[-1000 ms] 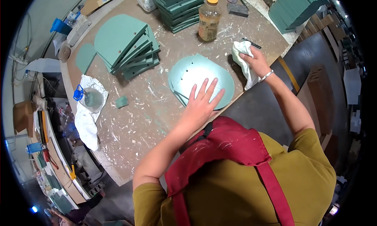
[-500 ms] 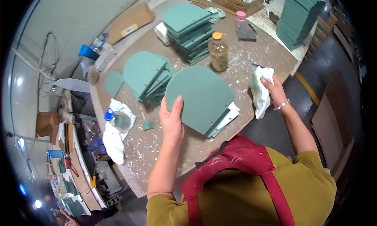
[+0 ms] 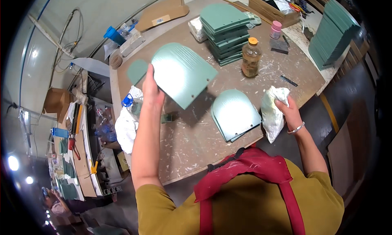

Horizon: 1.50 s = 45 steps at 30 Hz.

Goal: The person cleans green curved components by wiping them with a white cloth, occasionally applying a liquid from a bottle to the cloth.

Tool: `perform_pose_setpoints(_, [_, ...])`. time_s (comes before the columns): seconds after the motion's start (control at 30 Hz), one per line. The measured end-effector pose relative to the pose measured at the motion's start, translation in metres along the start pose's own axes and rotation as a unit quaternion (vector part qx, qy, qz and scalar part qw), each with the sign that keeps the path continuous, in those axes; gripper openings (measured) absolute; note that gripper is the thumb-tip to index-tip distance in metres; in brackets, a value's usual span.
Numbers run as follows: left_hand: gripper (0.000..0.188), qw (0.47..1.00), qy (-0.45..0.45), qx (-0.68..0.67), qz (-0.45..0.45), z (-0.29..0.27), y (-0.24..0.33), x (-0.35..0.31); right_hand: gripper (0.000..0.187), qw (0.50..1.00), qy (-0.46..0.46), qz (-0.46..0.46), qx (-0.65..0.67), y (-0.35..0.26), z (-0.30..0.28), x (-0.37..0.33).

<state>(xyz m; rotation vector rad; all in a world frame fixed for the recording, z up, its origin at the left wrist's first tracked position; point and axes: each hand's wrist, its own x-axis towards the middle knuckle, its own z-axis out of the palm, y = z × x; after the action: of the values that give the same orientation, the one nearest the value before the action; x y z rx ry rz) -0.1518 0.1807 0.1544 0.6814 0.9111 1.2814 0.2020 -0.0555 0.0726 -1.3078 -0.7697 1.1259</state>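
Observation:
My left hand grips the left edge of a green round-topped panel, tilted above the tabletop with a shadow beneath it. The panel has fine grooves and small holes along its straight edge. Whatever lies directly under it is hidden. In my right hand is a bunched white cloth, held at the table's right edge. Between my hands, near the front edge, lie a few similar green panels, stacked slightly askew. A small dark pen-like stick lies beyond the cloth.
A higher panel stack and a yellow-capped bottle stand farther back. Beside them are a pink jar and a dark block. At left, a blue-capped clear bottle stands by white cloth. A tall panel stack stands right.
My left hand has moved left with a panel, away from the front stack, whose grooved top now shows. The cloth in my right hand has moved slightly off the dark stick.

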Motion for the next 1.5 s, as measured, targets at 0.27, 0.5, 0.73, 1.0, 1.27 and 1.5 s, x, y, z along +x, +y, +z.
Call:
perform_pose_setpoints(0.27, [0.037, 0.994, 0.025, 0.093, 0.049, -0.019, 0.022, 0.096, 0.031, 0.999, 0.017, 0.001, -0.030, 0.024, -0.025, -0.007])
perform_pose_setpoints(0.5, [0.035, 0.881, 0.058, 0.414, 0.223, -0.057, 0.022, 0.164, 0.032, 0.999, 0.022, 0.016, -0.019, 0.031, -0.021, -0.005])
perform_pose_setpoints(0.73, [0.026, 0.727, -0.219, 0.564, 0.323, 0.041, -0.034, -0.009, 0.032, 0.996, 0.070, 0.022, -0.047, 0.035, -0.046, 0.001])
perform_pose_setpoints(1.0, [0.056, 0.602, -0.429, 0.586, 0.332, 0.038, -0.226, -0.142, 0.025, 0.948, -0.020, -0.123, -0.294, -0.014, 0.011, 0.047])
perform_pose_setpoints(1.27, [0.068, 0.567, -0.470, 0.620, 0.270, 0.033, -0.232, -0.143, 0.024, 0.733, -0.266, -0.260, -0.569, 0.051, 0.124, 0.086])
perform_pose_setpoints(1.5, [0.067, 0.595, -0.459, 0.625, 0.211, 0.032, -0.235, -0.148, 0.020, 0.696, -0.372, -0.300, -0.536, 0.065, 0.129, 0.081])
